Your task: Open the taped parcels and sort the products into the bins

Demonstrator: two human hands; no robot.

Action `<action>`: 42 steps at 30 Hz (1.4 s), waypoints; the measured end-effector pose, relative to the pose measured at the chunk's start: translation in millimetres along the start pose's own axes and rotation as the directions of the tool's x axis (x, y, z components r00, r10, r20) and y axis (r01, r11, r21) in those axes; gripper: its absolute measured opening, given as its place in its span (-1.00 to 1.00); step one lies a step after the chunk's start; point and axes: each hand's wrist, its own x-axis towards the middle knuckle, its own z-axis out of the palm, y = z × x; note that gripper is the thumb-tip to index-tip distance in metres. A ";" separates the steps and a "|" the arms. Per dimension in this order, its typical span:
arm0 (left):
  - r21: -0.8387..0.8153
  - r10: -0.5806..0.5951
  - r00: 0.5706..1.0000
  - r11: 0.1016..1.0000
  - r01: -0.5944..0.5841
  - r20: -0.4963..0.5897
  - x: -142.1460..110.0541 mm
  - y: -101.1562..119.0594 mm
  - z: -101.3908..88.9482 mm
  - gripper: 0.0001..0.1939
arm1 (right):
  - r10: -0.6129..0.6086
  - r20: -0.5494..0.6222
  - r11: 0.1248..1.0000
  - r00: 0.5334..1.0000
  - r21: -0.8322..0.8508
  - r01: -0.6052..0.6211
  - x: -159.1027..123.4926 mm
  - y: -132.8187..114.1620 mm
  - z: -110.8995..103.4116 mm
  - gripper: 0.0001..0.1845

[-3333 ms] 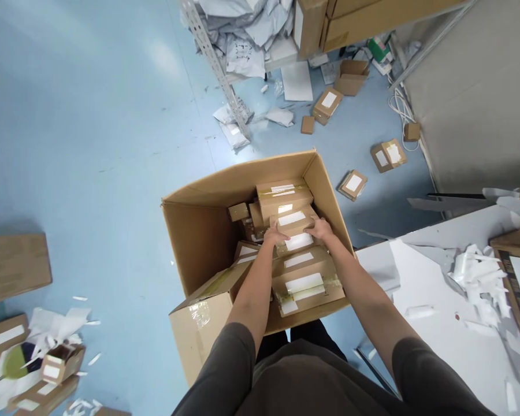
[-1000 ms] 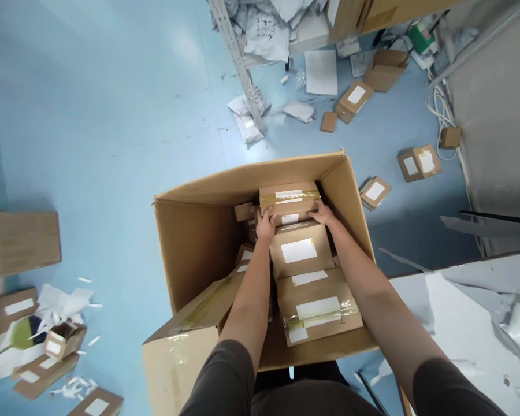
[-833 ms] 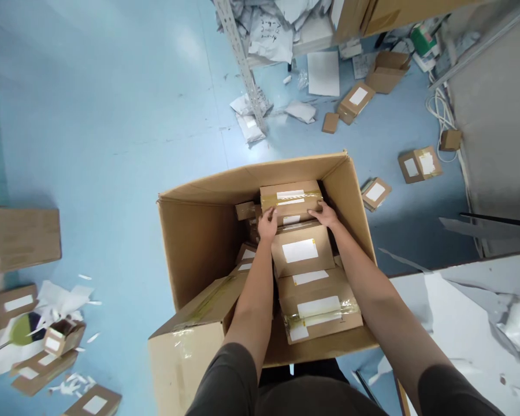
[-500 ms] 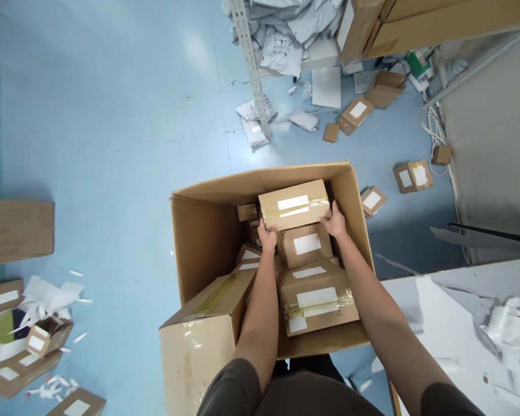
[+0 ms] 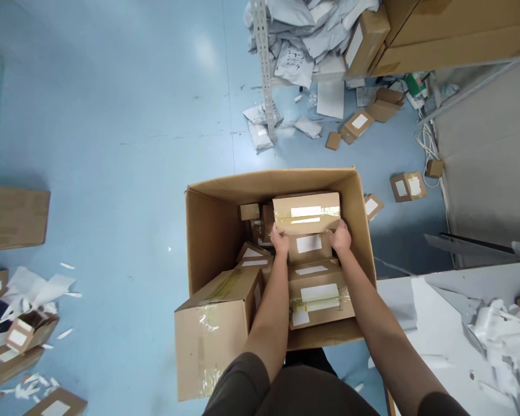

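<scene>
A large open cardboard carton (image 5: 212,231) stands on the blue floor, holding several small taped brown parcels with white labels. My left hand (image 5: 279,241) and my right hand (image 5: 340,236) grip the near corners of one taped parcel (image 5: 307,212) at the far end of the carton, above the others. Just below it lies a smaller labelled parcel (image 5: 309,245), and nearer me a wider taped parcel (image 5: 320,297). Both hands are closed on the far parcel's edges.
A white worktable (image 5: 455,335) strewn with paper scraps is at the right. Loose small parcels (image 5: 406,186) and grey mailer bags (image 5: 294,34) lie round a metal shelf post (image 5: 266,69) ahead. Flat cardboard (image 5: 13,216) and more parcels (image 5: 26,335) lie at the left.
Earlier both hands rested on a lower parcel; they moved to the far parcel, took it by its near corners and lifted it slightly. The view has shifted right.
</scene>
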 end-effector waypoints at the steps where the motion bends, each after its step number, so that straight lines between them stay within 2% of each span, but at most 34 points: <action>1: 0.069 -0.057 0.998 0.996 0.056 0.012 -1.9 0.0 2.0 -0.10 | 0.034 0.022 0.999 0.999 -0.029 -0.033 -1.5 -2.6 3.8 -0.22; 4: 0.205 -0.199 0.979 0.961 0.186 0.046 -8.5 6.2 7.5 -0.12 | 0.085 0.109 0.993 0.990 -0.086 -0.076 -7.2 -8.9 15.7 -0.24; 6: 0.226 -0.224 0.973 0.952 0.206 0.053 -16.6 13.2 8.9 -0.10 | 0.083 0.165 0.993 0.983 -0.096 -0.067 -13.4 -10.5 22.5 -0.22; 9: 0.250 -0.158 0.983 0.959 0.130 0.096 -35.7 27.9 4.4 -0.03 | 0.011 0.156 0.998 0.988 -0.059 -0.002 -27.4 -9.5 27.3 -0.18; 13: 0.247 0.025 0.982 0.966 -0.071 0.186 -67.9 64.5 -18.4 -0.03 | -0.200 0.046 0.979 0.979 0.047 0.197 -53.6 -10.4 18.0 -0.14; 15: 0.216 0.146 0.965 0.957 -0.193 0.216 -86.1 90.8 -39.8 -0.06 | -0.284 -0.004 0.954 0.959 0.098 0.283 -69.8 -15.2 7.2 -0.15; 17: 0.173 0.293 0.926 0.925 -0.337 0.241 -106.3 118.3 -70.6 -0.13 | -0.344 -0.044 0.926 0.938 0.151 0.347 -88.7 -23.0 -4.8 -0.15; 20: 0.133 0.548 0.804 0.801 -0.584 0.230 -138.8 149.8 -136.1 -0.25 | -0.432 -0.086 0.867 0.898 0.235 0.440 -122.8 -38.5 -20.1 -0.14; 22: 0.182 0.633 0.755 0.733 -0.655 0.169 -159.5 156.6 -190.3 -0.33 | -0.483 -0.093 0.823 0.871 0.290 0.488 -149.6 -50.5 -26.7 -0.14; 24: 0.284 0.631 0.770 0.724 -0.629 0.096 -177.3 148.3 -247.6 -0.38 | -0.523 -0.073 0.788 0.849 0.337 0.514 -179.3 -63.4 -30.3 -0.15; 27: 0.425 0.545 0.838 0.754 -0.500 0.020 -197.5 109.7 -324.6 -0.35 | -0.584 0.027 0.748 0.811 0.404 0.526 -226.6 -82.1 -28.7 -0.16; 30: 0.453 0.316 0.949 0.848 -0.274 -0.019 -212.6 57.0 -373.7 -0.17 | -0.652 0.156 0.708 0.742 0.475 0.522 -271.7 -95.8 -17.2 -0.07; 32: 0.389 0.078 0.997 0.918 -0.074 0.007 -221.4 26.4 -387.9 -0.08 | -0.653 0.232 0.714 0.721 0.507 0.484 -297.6 -100.9 -5.1 -0.05; 33: 0.330 -0.010 0.999 0.944 -0.002 0.034 -225.4 14.4 -390.3 -0.09 | -0.633 0.268 0.731 0.727 0.517 0.446 -308.8 -102.5 1.4 -0.06; 35: 0.212 -0.078 0.994 0.975 0.060 0.077 -231.8 -1.5 -389.2 -0.16 | -0.578 0.321 0.764 0.750 0.535 0.361 -327.8 -104.8 13.0 -0.14; 37: 0.139 -0.038 0.996 0.990 0.026 0.085 -236.1 -6.7 -384.5 -0.23 | -0.551 0.316 0.766 0.772 0.560 0.317 -341.9 -107.7 19.6 -0.26; 39: 0.112 0.030 0.995 0.993 -0.040 0.091 -238.7 -2.8 -380.2 -0.27 | -0.563 0.257 0.740 0.786 0.581 0.340 -351.2 -112.1 18.2 -0.29; 42: 0.074 0.139 0.985 0.986 -0.146 0.102 -241.6 14.5 -378.0 -0.27 | -0.577 0.151 0.718 0.803 0.563 0.410 -357.1 -121.2 -0.3 -0.21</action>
